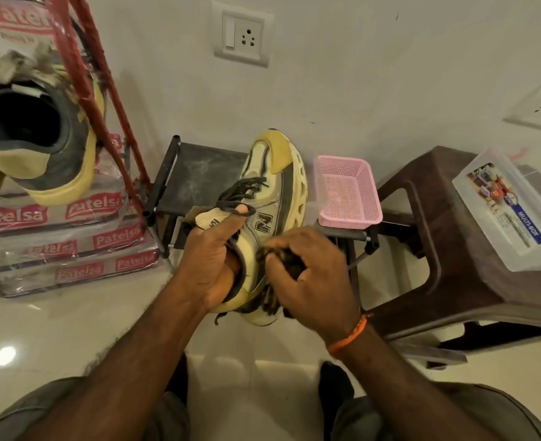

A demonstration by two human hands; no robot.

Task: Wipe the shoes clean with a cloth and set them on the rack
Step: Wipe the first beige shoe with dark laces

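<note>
Pink mesh basket (348, 189) beside held sneaker (275, 186)

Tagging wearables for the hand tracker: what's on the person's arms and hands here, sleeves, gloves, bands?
Both forearms are bare, no sleeves in view, and no gloves. The right hand has an orange thread band round the wrist. The left hand and its wrist carry nothing visible: no watch, ring or band.
</note>
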